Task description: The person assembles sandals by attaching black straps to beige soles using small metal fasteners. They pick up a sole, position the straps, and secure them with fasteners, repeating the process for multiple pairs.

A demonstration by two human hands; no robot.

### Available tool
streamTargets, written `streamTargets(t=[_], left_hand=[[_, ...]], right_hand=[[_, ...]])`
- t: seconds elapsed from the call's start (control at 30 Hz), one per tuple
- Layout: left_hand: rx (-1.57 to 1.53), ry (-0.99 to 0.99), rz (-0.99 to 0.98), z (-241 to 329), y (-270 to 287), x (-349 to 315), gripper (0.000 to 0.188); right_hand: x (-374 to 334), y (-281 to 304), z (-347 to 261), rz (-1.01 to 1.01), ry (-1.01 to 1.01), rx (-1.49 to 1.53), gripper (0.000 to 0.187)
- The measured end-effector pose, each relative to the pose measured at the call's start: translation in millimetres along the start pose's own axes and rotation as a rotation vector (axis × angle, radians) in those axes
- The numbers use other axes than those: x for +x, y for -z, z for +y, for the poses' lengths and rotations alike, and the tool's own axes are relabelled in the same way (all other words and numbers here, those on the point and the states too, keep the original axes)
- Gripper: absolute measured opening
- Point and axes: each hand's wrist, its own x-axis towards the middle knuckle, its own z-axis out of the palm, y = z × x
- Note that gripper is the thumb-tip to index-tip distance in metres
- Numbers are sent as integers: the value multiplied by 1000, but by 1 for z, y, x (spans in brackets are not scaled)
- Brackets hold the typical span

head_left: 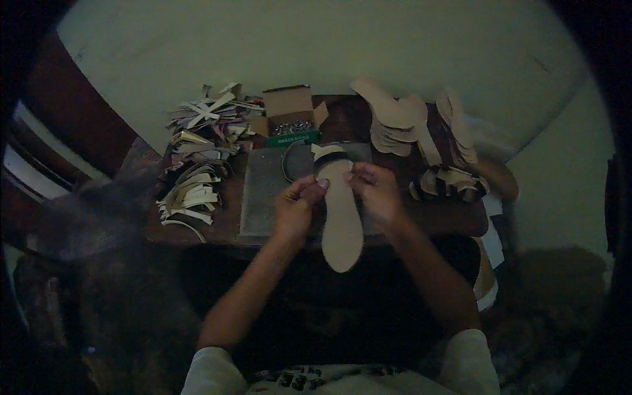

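Observation:
A tan insole (342,230) is held up between my two hands over the near edge of the table, its rounded heel end toward me. Across its far end runs a dark strap (331,158), with a pale tab sticking out beyond it. My left hand (299,201) pinches the insole's left edge just below the strap. On the opposite edge, my right hand (375,191) grips between thumb and fingers, close to the strap's right end. Behind the insole lies a grey mat (266,197), and a curved dark strip (288,161) rests on it.
Piles of cut strips (197,184) line the table's left side. An open cardboard box (289,108) of small metal pieces stands at the back. Stacked tan insoles (392,125) lie back right, more insoles (455,125) beside them. Strapped pieces (451,181) sit at the right edge.

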Motion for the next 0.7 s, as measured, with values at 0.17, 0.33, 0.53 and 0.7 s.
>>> streamTargets(t=[0.17,0.33,0.53,0.7], left_hand=[[-107,24,31,-9,-1,3,19],[210,-118,24,7,12,14,24],[800,-499,248,31,52,37,37],[1163,-494,420,16,58,54,40]], right_hand=[[-4,-8,-3,26,-57,-13,15],[2,-7,-4,33,-27,79,28],[19,21,-2,178,-137,106,43],[27,30,0,167,-78,53,47]])
